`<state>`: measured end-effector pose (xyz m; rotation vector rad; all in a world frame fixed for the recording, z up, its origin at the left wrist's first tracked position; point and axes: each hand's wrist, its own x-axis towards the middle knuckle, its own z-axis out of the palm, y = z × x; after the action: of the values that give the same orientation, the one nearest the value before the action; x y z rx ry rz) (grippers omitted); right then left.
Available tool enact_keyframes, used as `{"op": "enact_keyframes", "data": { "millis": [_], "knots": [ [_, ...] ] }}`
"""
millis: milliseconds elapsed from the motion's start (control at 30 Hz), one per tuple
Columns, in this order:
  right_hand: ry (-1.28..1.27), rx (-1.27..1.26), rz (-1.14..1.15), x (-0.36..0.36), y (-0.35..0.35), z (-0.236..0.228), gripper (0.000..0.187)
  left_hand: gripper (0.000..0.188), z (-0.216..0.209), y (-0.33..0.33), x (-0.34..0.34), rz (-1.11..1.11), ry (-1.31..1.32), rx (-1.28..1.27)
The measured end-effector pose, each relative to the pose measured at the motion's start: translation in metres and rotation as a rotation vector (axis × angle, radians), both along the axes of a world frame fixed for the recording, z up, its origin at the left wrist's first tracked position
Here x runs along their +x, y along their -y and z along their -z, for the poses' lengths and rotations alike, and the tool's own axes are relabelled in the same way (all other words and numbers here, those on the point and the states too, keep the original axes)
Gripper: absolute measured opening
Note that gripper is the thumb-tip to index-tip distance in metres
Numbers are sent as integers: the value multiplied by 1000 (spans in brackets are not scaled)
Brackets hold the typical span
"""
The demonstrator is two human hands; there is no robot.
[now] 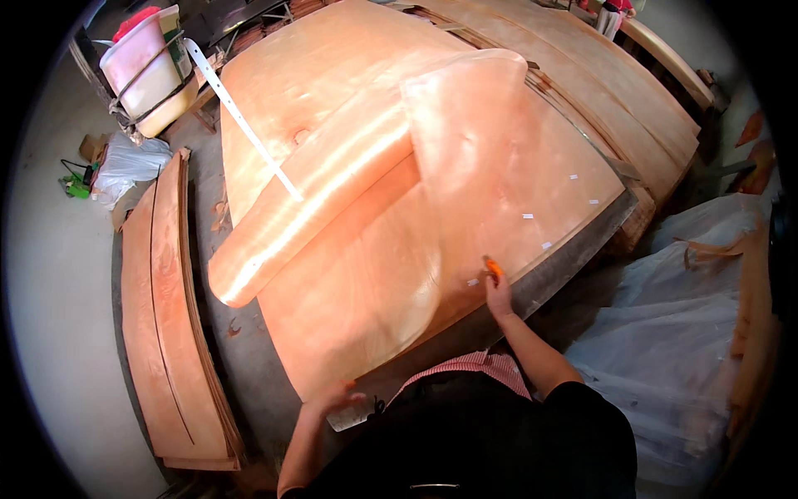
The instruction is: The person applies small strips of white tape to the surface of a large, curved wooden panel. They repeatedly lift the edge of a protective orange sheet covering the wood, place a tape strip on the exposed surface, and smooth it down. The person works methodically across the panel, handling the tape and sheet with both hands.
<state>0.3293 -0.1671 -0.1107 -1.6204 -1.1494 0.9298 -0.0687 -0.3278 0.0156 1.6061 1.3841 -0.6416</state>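
Note:
My right hand (499,298) is closed around an orange utility knife (494,267), just above the near right edge of a large stack of thin veneer sheets (332,337). Fingers outstretched, my left hand (332,400) is beside the stack's near left corner. A small orange-red spot shows at its fingertips; what it is, I cannot tell. Just below that hand is a small whitish translucent thing (347,418). A loose veneer sheet (316,200) lies curled across the stack. Several small white tape pieces (527,216) dot the right side near the knife.
A long white perforated strip (241,121) reaches over the curled sheet. At left, narrow veneer boards (170,316) lie stacked. A white bucket (145,71) stands beyond them. Clear plastic sheeting (657,333) covers something at right. A person (611,17) stands at the far right.

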Motion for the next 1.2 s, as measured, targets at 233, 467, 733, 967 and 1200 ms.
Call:
{"op": "enact_keyframes", "data": {
  "millis": [233,467,733,967,1200],
  "knots": [
    [-319,84,309,91,4,20,28,57,-123,-162,-7,-526,363,1197],
    [-444,120,352,111,10,-31,26,44,-260,-335,1,-767,779,1679],
    [-558,76,163,104,32,-70,21,24,-252,-305,71,-862,835,1594],
    [-295,31,-377,18,-10,-134,26,22,-152,-233,108,-1055,945,1085],
    [-271,399,-764,-85,-66,-260,32,20,-59,-163,198,-923,1269,714]
  ]
}}
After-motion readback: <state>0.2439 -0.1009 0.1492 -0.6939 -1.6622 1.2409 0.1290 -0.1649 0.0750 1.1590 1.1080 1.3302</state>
